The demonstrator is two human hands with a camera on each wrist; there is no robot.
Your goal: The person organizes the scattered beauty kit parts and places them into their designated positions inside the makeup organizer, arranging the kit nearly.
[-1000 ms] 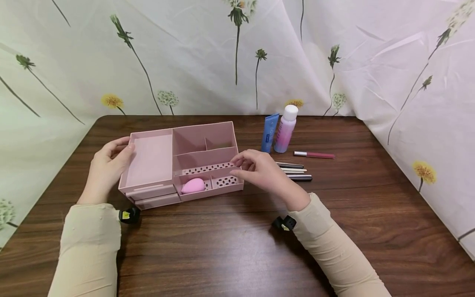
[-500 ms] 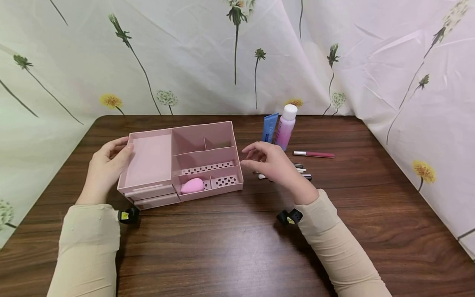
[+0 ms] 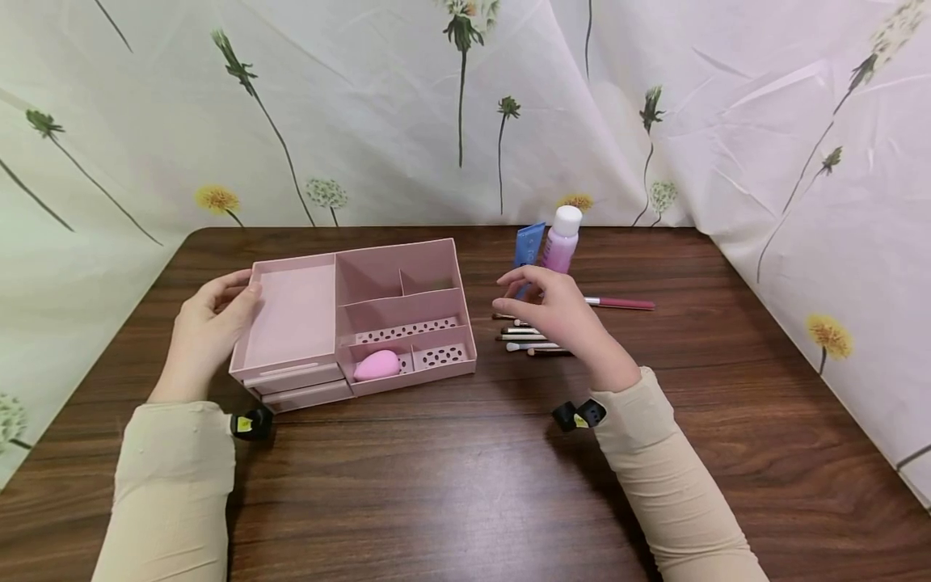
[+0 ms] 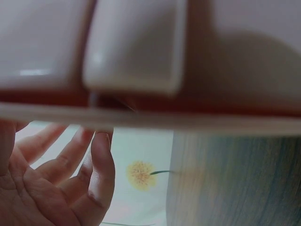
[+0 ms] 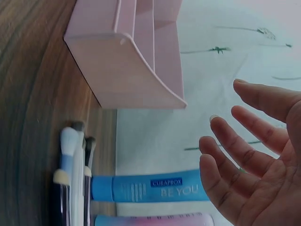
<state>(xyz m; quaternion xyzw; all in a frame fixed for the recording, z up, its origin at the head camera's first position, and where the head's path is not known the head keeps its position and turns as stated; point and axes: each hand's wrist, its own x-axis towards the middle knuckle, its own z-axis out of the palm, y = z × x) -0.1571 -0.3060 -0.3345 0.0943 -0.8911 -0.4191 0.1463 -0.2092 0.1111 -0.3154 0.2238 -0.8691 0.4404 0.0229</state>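
A pink desktop organizer (image 3: 294,311) stands on the table, with a flat tray top and two drawers at its left and divided compartments at its right. A pink makeup sponge (image 3: 378,365) lies in the front compartment. My left hand (image 3: 200,327) grips the organizer's left side, thumb at the rim. In the left wrist view its fingers (image 4: 102,160) show beyond the blurred organizer edge. My right hand (image 3: 563,311) hovers over several makeup brushes (image 3: 520,347), partly hiding them. The right wrist view shows that hand's fingers (image 5: 242,146) apart and loosely bent, holding nothing.
Behind the right hand stand a blue tube (image 3: 528,245) and a pink-purple bottle (image 3: 560,246) with a white cap, both partly covered. A slim dark-red stick (image 3: 625,304) with a silver end lies to their right. A flowered cloth (image 3: 407,113) hangs behind the table.
My right hand has moved right, away from the organizer's right edge to above the brushes, uncovering their tips. The left hand and the organizer stay almost in place.
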